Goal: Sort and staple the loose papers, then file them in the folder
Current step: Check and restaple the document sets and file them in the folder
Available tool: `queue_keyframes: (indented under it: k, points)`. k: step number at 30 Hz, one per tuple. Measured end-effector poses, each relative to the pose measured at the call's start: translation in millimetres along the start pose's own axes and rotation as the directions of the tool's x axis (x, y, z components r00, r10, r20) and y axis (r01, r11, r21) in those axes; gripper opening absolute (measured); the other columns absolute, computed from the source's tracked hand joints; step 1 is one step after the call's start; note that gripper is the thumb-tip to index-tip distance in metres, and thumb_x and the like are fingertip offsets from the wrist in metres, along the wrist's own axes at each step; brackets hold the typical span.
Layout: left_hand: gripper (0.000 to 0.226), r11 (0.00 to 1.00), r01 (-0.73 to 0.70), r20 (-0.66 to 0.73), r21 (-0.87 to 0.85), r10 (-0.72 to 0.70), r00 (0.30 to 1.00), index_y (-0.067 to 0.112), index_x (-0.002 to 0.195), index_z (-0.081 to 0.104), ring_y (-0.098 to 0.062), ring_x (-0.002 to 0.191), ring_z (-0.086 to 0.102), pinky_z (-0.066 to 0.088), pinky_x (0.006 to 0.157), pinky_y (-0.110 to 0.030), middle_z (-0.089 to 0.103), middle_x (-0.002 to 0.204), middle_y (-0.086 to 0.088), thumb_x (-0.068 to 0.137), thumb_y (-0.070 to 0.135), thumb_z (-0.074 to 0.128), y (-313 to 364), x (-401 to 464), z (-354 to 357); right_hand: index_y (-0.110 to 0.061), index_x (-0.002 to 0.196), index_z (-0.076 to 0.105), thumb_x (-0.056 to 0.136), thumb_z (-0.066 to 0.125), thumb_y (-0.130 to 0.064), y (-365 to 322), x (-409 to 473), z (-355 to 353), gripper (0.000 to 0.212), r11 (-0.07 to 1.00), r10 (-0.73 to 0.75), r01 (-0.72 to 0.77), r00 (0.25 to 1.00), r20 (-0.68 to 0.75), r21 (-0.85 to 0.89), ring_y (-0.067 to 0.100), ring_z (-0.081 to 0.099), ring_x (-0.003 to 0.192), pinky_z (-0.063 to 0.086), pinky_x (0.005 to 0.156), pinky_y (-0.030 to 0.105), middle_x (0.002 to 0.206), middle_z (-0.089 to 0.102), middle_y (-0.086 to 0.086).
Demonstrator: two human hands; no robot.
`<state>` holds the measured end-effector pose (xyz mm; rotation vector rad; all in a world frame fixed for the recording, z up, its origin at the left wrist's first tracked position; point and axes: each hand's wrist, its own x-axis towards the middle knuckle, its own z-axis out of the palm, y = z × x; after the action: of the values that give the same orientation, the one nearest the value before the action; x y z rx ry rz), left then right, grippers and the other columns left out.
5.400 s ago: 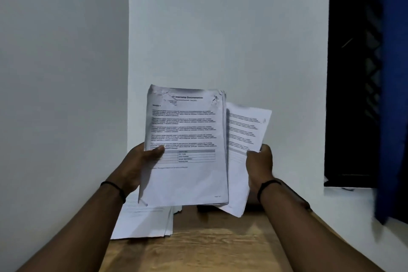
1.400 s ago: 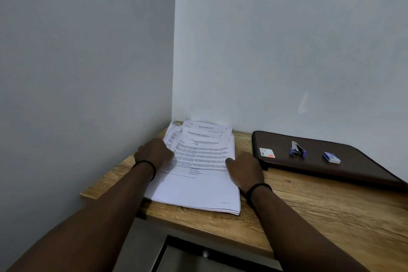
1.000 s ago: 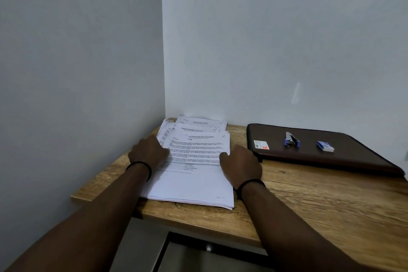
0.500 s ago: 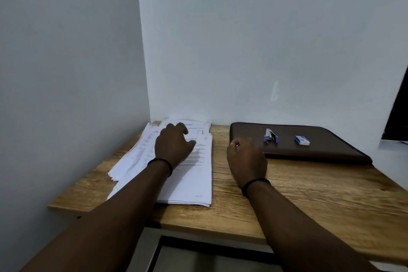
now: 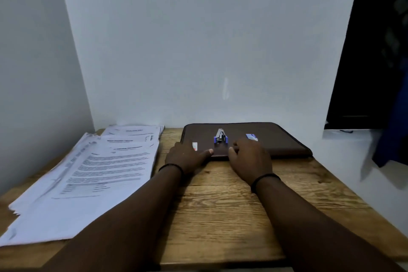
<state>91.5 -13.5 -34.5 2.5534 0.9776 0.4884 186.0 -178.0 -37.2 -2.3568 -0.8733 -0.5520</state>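
Both hands at the near edge of a brown folder (image 5: 276, 139) on a wooden desk (image 5: 220, 205), seen from above and behind the forearms. Left hand (image 5: 186, 157) palm down over the folder's near left corner, thumb stretched rightward along the edge, other fingers hidden behind the knuckles (spread or together: cannot tell). Right hand (image 5: 250, 159) knuckles up at the same edge, fingers curled down onto the folder's lip; whether gripping or merely resting cannot be told. Small gap between the two thumbs, filled by the folder's front edge. Just beyond that gap, on the folder's cover, a blue and silver stapler (image 5: 220, 136), pointing away toward the wall. Just past the right fingertips, a small blue box (image 5: 251, 137), partly hidden by them. Beside the left fingers, a white and red sticker (image 5: 194, 146) on the cover. Well left of the left hand, apart from it, a loose fanned stack of printed papers (image 5: 99, 172), lying flat on the desk and reaching into the corner. Thin dark band on each wrist. Dark window (image 5: 375, 51) at far right.
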Motion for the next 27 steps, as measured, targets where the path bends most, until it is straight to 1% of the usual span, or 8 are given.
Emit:
queue_keyframes:
  k: [3, 6, 12, 14, 16, 19, 24, 27]
  points:
    - [0.086, 1.000, -0.003, -0.027, 0.025, 0.003, 1.000, 0.019, 0.130, 0.055, -0.030, 0.113, 0.059, 0.048, 0.086, -0.036, 0.062, 0.125, -0.013, 0.076, 0.085, 0.047, 2, 11, 10, -0.018, 0.097, 0.066, 0.095, 0.045, -0.054, 0, 8, 9, 0.042, 0.979, -0.116, 0.134, 0.986, 0.118, -0.154, 0.024, 0.063, 0.097, 0.044, 0.076, 0.033, 0.100, 0.069, 0.004]
    - [0.081, 0.998, -0.022, -0.056, 0.057, 0.025, 0.998, 0.021, 0.126, 0.059, -0.029, 0.111, 0.060, 0.044, 0.078, -0.033, 0.064, 0.121, -0.011, 0.078, 0.084, 0.046, 4, 10, 11, -0.017, 0.099, 0.068, 0.093, 0.040, -0.067, 1, 9, 8, 0.057, 0.970, -0.135, 0.164, 0.978, 0.160, -0.180, 0.023, 0.063, 0.099, 0.044, 0.077, 0.035, 0.102, 0.068, 0.004]
    - [0.067, 0.996, -0.081, 0.001, 0.025, 0.081, 0.997, 0.020, 0.097, 0.058, -0.024, 0.091, 0.063, 0.045, 0.068, -0.032, 0.066, 0.101, -0.007, 0.077, 0.084, 0.049, 9, 0, 11, -0.015, 0.091, 0.066, 0.095, 0.040, -0.064, -3, -9, -20, 0.056, 0.961, -0.091, 0.133, 0.980, 0.178, -0.240, 0.026, 0.066, 0.096, 0.044, 0.071, 0.033, 0.099, 0.069, 0.007]
    - [0.069, 0.992, -0.120, 0.058, -0.045, 0.122, 0.991, 0.014, 0.105, 0.061, -0.026, 0.094, 0.065, 0.049, 0.075, -0.033, 0.068, 0.104, -0.008, 0.079, 0.078, 0.056, 18, -6, 11, -0.015, 0.092, 0.067, 0.097, 0.040, -0.059, 0, -21, -35, 0.051, 0.946, -0.100, 0.142, 0.983, 0.154, -0.291, 0.026, 0.066, 0.096, 0.039, 0.069, 0.032, 0.099, 0.070, 0.007]
    - [0.068, 0.986, -0.150, 0.113, -0.073, 0.157, 0.981, 0.018, 0.123, 0.062, -0.026, 0.107, 0.063, 0.051, 0.087, -0.036, 0.064, 0.120, -0.009, 0.081, 0.072, 0.060, 20, -3, 12, -0.016, 0.095, 0.068, 0.099, 0.040, -0.054, 0, -29, -41, 0.048, 0.938, -0.112, 0.154, 0.982, 0.150, -0.309, 0.026, 0.066, 0.096, 0.036, 0.068, 0.032, 0.100, 0.070, 0.007]
    - [0.061, 0.968, -0.226, 0.174, -0.106, 0.242, 0.955, 0.025, 0.131, 0.059, -0.026, 0.123, 0.054, 0.045, 0.102, -0.039, 0.055, 0.139, -0.007, 0.084, 0.064, 0.064, 41, -3, 18, -0.016, 0.096, 0.068, 0.101, 0.038, -0.049, 9, -45, -61, 0.045, 0.922, -0.125, 0.168, 0.982, 0.142, -0.350, 0.026, 0.066, 0.093, 0.034, 0.066, 0.031, 0.100, 0.070, 0.007]
    - [0.064, 0.925, -0.258, 0.193, -0.278, 0.317, 0.929, 0.020, 0.137, 0.057, -0.023, 0.129, 0.051, 0.040, 0.107, -0.036, 0.055, 0.142, -0.004, 0.081, 0.044, 0.078, 60, 2, 28, -0.014, 0.096, 0.069, 0.102, 0.039, -0.038, 14, -60, -76, 0.038, 0.920, -0.115, 0.149, 0.987, 0.113, -0.364, 0.029, 0.066, 0.094, 0.033, 0.066, 0.032, 0.101, 0.071, 0.009]
    - [0.071, 0.907, -0.308, 0.191, -0.288, 0.369, 0.910, 0.018, 0.140, 0.053, -0.022, 0.129, 0.051, 0.039, 0.104, -0.033, 0.055, 0.142, -0.003, 0.079, 0.042, 0.081, 65, 10, 31, -0.014, 0.097, 0.069, 0.102, 0.039, -0.033, 12, -61, -78, 0.035, 0.923, -0.083, 0.121, 0.989, 0.119, -0.365, 0.029, 0.066, 0.093, 0.031, 0.065, 0.032, 0.102, 0.071, 0.008]
